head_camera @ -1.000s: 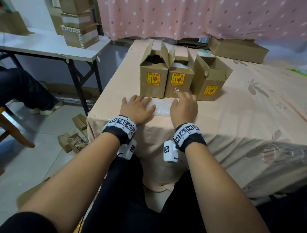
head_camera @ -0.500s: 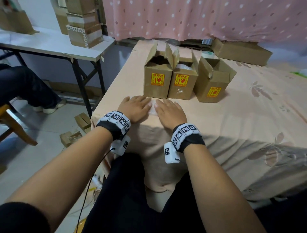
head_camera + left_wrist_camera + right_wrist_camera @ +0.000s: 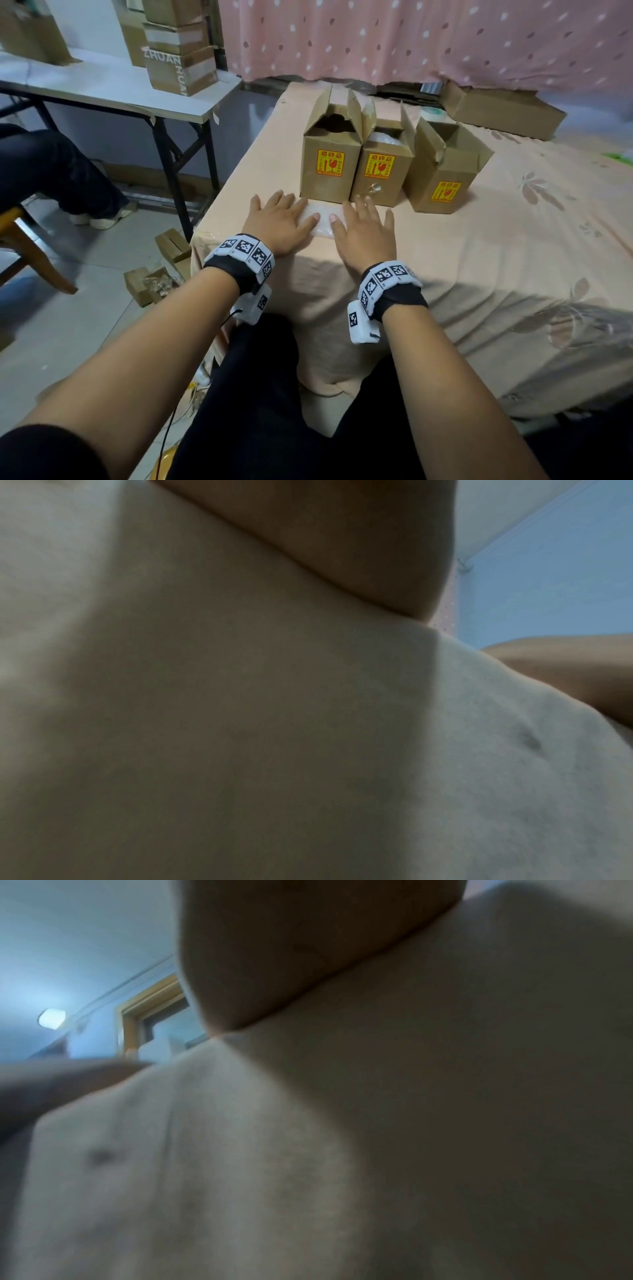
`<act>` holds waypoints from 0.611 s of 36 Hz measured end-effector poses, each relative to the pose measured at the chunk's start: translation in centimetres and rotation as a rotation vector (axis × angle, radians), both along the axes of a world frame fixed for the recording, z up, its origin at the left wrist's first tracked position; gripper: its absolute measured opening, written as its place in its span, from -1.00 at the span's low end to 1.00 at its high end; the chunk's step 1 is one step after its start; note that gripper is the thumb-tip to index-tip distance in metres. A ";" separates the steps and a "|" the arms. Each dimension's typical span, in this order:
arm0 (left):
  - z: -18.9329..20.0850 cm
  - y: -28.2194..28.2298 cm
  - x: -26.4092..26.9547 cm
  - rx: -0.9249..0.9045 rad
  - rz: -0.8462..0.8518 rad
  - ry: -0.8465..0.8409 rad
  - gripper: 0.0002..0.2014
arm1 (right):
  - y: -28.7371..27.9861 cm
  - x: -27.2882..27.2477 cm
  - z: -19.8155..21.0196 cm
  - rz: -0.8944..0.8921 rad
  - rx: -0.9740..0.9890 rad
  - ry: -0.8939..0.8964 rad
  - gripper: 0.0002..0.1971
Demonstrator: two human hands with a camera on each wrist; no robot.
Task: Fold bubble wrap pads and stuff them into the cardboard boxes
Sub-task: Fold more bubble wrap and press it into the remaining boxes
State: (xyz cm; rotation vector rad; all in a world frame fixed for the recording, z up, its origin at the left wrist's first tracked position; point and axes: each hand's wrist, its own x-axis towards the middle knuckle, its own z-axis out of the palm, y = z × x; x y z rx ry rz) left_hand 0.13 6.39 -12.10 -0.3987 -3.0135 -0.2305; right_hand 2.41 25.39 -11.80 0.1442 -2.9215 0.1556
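Observation:
A clear bubble wrap pad (image 3: 320, 219) lies flat on the cloth just in front of three open cardboard boxes. My left hand (image 3: 279, 222) and right hand (image 3: 364, 228) press flat on it with straight fingers, thumbs nearly meeting, and hide most of it. The left box (image 3: 330, 168) looks dark inside. The middle box (image 3: 382, 171) holds pale bubble wrap. The right box (image 3: 443, 178) stands turned a little. Both wrist views show only blurred cloth (image 3: 274, 750) and the heel of each hand.
A peach cloth (image 3: 496, 257) covers the table. A tape roll (image 3: 432, 113) and a long flat carton (image 3: 500, 109) lie behind the boxes. To the left stand a white folding table (image 3: 102, 92) with stacked cartons, a seated person's leg (image 3: 58, 171) and small boxes (image 3: 150, 284) on the floor.
A second ago my hands lay apart on a wider pad. They came together, and now both lie flat a little farther forward on the narrower pad.

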 end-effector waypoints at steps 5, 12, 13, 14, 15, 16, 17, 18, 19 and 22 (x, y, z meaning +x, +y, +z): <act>0.1 0.4 0.1 -0.009 0.019 -0.004 -0.16 | -0.5 0.2 0.3 0.141 0.063 -0.028 -0.44; 0.2 0.4 0.2 0.007 0.071 -0.023 -0.24 | -0.2 0.1 0.1 0.074 -0.073 -0.081 -0.46; 0.2 0.4 0.2 0.001 0.088 -0.027 -0.24 | -0.1 0.0 0.1 0.051 -0.095 -0.072 -0.46; 0.2 0.3 0.2 -0.003 0.105 -0.026 -0.21 | -0.1 0.0 0.0 0.028 -0.114 -0.061 -0.46; 0.2 0.3 0.2 -0.005 0.122 -0.019 -0.18 | -0.1 0.0 0.0 0.007 -0.128 -0.051 -0.46; 0.2 0.3 0.2 -0.004 0.139 -0.010 -0.14 | -0.1 0.0 0.0 -0.010 -0.137 -0.044 -0.46; 0.2 0.2 0.1 0.000 0.154 -0.001 -0.11 | -0.1 0.0 -0.1 -0.023 -0.141 -0.040 -0.46; 0.2 0.3 0.1 0.005 0.166 0.004 -0.08 | -0.1 -0.1 -0.2 -0.038 -0.143 -0.037 -0.46; 0.1 0.3 0.1 0.011 0.175 0.003 -0.06 | -0.1 -0.2 -0.3 -0.057 -0.148 -0.035 -0.45; 0.1 0.2 0.0 0.025 0.180 0.001 -0.06 | 0.1 -0.4 -0.5 -0.103 -0.163 -0.041 -0.43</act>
